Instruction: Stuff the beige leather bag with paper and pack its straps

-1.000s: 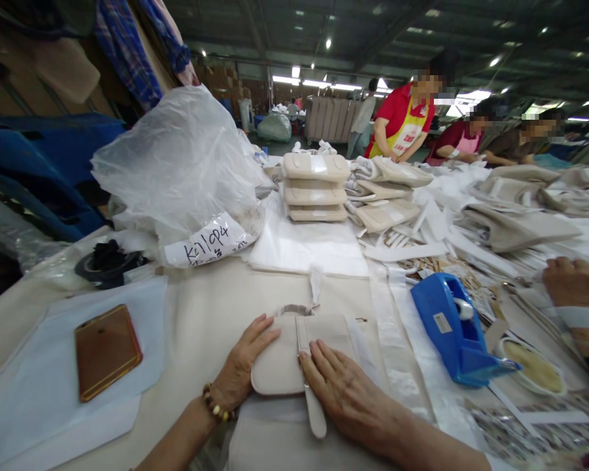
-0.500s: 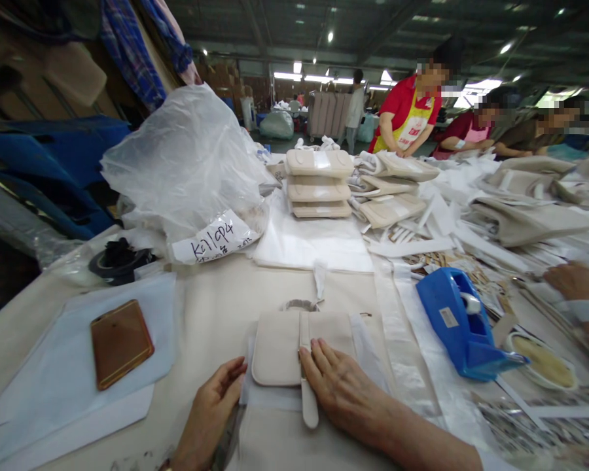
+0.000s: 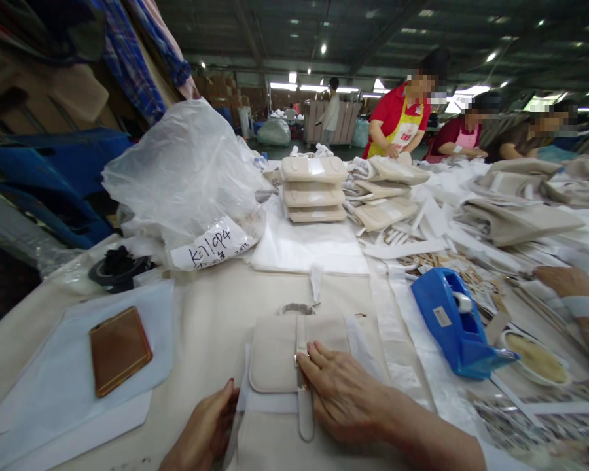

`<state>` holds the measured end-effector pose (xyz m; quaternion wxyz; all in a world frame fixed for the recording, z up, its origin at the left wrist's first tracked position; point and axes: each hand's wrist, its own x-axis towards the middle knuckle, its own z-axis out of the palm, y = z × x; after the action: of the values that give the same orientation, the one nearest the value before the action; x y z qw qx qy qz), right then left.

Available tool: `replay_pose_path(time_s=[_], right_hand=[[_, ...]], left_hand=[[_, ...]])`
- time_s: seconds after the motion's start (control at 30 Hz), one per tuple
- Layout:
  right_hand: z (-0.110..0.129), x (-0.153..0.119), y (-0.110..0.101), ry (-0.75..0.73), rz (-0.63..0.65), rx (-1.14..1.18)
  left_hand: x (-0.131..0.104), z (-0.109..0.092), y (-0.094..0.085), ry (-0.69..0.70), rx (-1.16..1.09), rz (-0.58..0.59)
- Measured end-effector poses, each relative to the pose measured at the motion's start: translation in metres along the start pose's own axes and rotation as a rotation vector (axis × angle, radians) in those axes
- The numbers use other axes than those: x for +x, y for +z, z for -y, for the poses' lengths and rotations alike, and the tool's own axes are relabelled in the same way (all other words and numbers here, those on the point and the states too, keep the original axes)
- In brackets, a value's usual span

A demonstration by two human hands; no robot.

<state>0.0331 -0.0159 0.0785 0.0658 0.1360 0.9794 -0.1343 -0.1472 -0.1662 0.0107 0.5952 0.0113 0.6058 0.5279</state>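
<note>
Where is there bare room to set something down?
Between the pale sheets and small bag, beyond the left hand, the beige tabletop looks bare. The right is crowded: blue tape dispenser, piled beige pieces, another person's arm.

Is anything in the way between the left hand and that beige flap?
Only the edge of a white sheet, jutting out from beneath the beige flap, lies between it and the left hand.
</note>
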Motion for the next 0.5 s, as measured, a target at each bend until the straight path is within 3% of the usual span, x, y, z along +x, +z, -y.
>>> replay_pose_path(time_s=[0.1,0.23,0.37,0.5], right_hand=[[-0.002,0.004,-0.008,0.006,-0.021,0.011],[-0.012,0.001,-0.013,0.094,-0.078,0.191],[-0.021,-0.004,-0.016,0.267,-0.146,0.509],[-0.018,0.001,-0.018,0.425,-0.249,0.397]], left_hand=[[-0.001,-0.010,0.012,-0.119,-0.184,0.098],[-0.001,-0.015,0.034,-0.155,-0.199,0.086],[0.000,-0.009,0.051,-0.063,-0.066,0.065],[0.007,0.001,0.049,0.156,0.118,-0.045]])
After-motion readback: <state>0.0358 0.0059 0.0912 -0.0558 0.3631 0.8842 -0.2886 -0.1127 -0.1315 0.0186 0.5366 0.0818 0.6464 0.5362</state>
